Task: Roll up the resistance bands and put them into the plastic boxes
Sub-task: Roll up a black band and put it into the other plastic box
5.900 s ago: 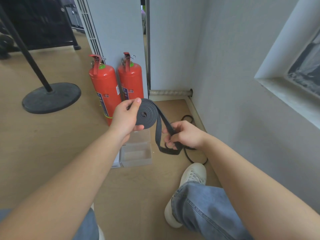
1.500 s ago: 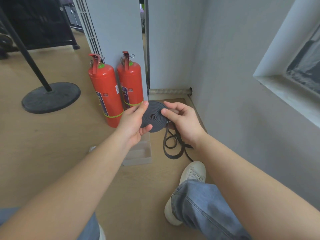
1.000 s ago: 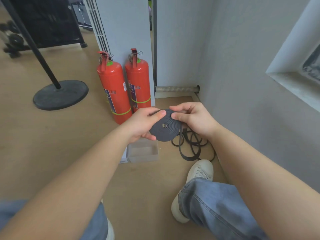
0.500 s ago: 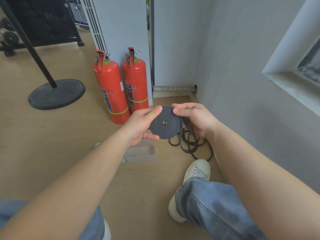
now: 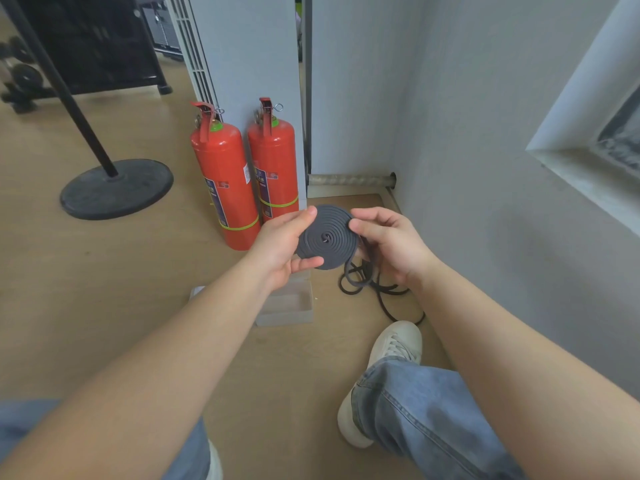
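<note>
Because a flat spiral of rubber wants to spring open, both hands are on the coil (image 5: 327, 237) at once, held up in the air between them with its face turned toward the camera. The left hand (image 5: 278, 245) pinches the coil's near-left rim, one fingertip over the top edge and the thumb under the bottom edge, which reads as a clamp across the layers so they cannot slip sideways. The right hand (image 5: 393, 245) has its thumb pressed on the outer turn at the right rim and its other fingers curled behind. That looks like the place where the last wrap must be pinned and where fresh band is fed in.

From the coil's lower right edge a short tail (image 5: 358, 280) hangs in a loop below the right hand, not yet wound on. The rolling therefore seems almost done rather than finished.

Under and just beyond the right wrist, loose bands (image 5: 389, 299) lie tangled on the floor (image 5: 138, 289). I cannot tell whether the tail ends short of them or touches them.

The clear plastic box (image 5: 289, 306) sits on the floor directly beneath the left wrist, partly hidden by that forearm. It is close enough that the finished roll could probably be lowered straight in without loosening the grip.

Two fire extinguishers (image 5: 225, 181) stand beyond the left hand, and a shoe (image 5: 394, 344) rests nearer the person than the right hand.
</note>
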{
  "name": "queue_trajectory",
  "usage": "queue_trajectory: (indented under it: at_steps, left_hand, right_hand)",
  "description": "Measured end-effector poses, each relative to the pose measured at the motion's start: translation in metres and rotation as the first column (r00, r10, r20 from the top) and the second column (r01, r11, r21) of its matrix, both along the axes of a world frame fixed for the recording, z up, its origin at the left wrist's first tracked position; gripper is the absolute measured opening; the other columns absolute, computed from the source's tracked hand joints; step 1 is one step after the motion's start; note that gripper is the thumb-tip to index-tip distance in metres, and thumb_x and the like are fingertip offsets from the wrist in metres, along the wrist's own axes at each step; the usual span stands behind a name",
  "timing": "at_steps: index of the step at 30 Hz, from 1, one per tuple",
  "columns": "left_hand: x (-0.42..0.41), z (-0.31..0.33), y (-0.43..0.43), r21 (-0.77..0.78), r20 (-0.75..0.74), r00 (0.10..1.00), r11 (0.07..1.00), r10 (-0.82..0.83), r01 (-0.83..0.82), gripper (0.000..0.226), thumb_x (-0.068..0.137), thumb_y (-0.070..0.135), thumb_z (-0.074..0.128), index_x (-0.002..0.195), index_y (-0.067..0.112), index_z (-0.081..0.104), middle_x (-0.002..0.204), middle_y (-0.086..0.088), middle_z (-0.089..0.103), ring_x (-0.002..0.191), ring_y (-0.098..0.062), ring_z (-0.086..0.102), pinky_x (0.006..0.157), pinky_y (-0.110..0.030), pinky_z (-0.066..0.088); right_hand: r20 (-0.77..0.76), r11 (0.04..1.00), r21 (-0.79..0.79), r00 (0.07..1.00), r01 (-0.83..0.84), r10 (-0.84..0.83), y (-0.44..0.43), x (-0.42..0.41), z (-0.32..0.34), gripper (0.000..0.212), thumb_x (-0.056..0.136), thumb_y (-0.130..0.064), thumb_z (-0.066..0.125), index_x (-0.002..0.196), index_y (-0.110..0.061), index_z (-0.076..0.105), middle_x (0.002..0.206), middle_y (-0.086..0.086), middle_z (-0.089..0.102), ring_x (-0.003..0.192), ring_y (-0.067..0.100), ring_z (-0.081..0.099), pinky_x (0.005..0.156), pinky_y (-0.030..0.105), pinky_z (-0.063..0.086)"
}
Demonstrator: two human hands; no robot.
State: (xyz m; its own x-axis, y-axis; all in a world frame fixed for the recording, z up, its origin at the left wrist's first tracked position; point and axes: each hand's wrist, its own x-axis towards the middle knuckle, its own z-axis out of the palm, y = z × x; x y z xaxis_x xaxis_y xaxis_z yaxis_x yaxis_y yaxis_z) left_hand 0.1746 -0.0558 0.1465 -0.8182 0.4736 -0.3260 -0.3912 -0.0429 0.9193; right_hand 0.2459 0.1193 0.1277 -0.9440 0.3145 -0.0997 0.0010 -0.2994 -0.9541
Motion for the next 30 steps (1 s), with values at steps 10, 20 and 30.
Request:
queue_trajectory:
  at_steps: [10,20,30]
  left_hand:
    - [-0.002,0.0,-0.004,-0.411,-0.265,0.916,0.895,-0.301,0.175,0.041,0.097,0.057,0.051,0.116,0.026,0.069,0.11,0.001,0.067,0.095,-0.019,0.069,0.047,-0.028,0.054]
    - [0.004,-0.01,0.006,-0.228,-0.301,0.954,0.971,-0.005,-0.067,0.037,0.099,0.057,0.05,0.103,0.026,0.069,0.098,-0.003,0.069,0.077,-0.019,0.061,0.039,-0.021,0.04]
    - [-0.002,-0.021,0.001,-0.146,-0.149,0.988,0.989,-0.026,0.004,0.036,0.101,0.056,0.044,0.116,0.029,0.063,0.12,-0.007,0.07,0.086,-0.023,0.067,0.042,-0.024,0.045]
  right_hand:
    - [0.06,0.969,0.246,0.998,-0.03,0.016,0.002,-0.001,0.001,0.011,0.089,0.001,0.073,0.089,-0.01,0.073,0.086,0.005,0.076,0.082,0.021,0.074,0.079,0.037,0.064]
    - [-0.025,0.992,0.063,0.994,0.109,-0.107,-0.015,-0.004,0.002,0.004,0.094,-0.004,0.069,0.091,-0.006,0.067,0.083,0.009,0.071,0.074,0.021,0.069,0.062,0.029,0.058]
    - [0.016,0.997,0.079,1.0,0.023,-0.024,-0.013,0.0,-0.007,0.012,0.098,-0.008,0.065,0.086,-0.012,0.064,0.08,0.005,0.069,0.071,0.017,0.067,0.061,0.031,0.056]
